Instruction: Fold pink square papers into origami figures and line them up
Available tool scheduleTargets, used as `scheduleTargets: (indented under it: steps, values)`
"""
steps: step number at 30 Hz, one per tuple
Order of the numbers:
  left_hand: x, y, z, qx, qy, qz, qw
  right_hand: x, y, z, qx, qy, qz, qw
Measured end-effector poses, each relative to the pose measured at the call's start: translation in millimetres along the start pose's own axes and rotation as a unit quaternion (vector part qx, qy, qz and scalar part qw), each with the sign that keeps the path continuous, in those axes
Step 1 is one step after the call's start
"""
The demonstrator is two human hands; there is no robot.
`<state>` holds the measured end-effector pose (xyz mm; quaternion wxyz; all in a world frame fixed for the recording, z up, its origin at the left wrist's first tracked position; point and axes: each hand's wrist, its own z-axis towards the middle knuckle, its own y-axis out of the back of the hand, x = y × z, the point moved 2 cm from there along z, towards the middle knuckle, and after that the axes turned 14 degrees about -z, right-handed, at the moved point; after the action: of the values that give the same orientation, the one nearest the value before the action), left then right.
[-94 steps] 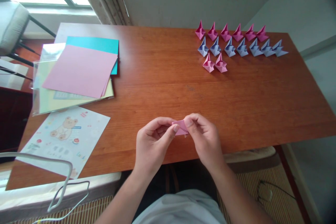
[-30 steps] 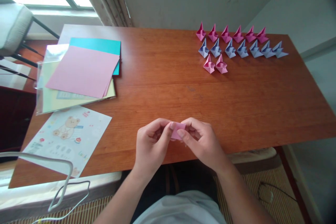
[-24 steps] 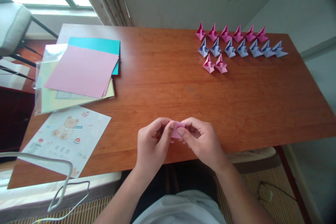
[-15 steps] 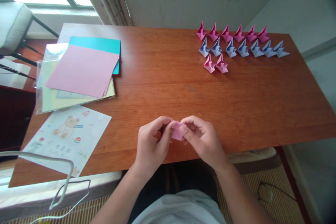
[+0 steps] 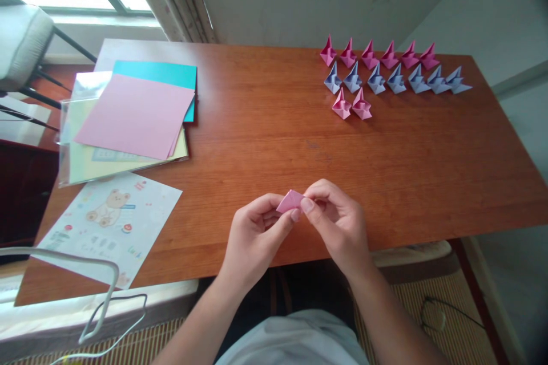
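Observation:
A small folded piece of pink paper is held between my two hands, above the front part of the table. My left hand is closed on its left and lower side, with the thumb along the lower edge. With thumb and index finger, my right hand pinches the right corner. The paper has a diamond-like outline, and the fingers cover part of it. Farther back on the right stand folded paper figures in rows: dark pink ones, lilac ones and two lighter pink ones.
On the left of the wooden table lie pink sheets over a teal sheet and a clear sleeve. In front of them is a white sheet with a bear. A pale bent tube crosses the left front corner.
The pink paper has been turned and raised slightly away from me. My left thumb has shifted to its lower edge, while the right hand still pinches the right side.

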<state>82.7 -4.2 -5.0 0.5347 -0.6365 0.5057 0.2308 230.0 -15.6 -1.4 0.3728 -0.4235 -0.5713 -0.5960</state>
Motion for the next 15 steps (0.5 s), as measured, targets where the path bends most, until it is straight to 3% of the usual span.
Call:
scheduleTargets:
  steps: [10, 15]
  values:
    - [10.1, 7.4, -1.9, 0.039, -0.003, 0.073, 0.997, 1.8, 5.9, 6.7, 0.076, 0.021, -0.018, 0.997]
    - [9.3, 6.7, -1.8, 0.049, -0.003, 0.081, 0.995, -1.3, 3.1, 8.2, 0.1, -0.022, 0.054, 0.993]
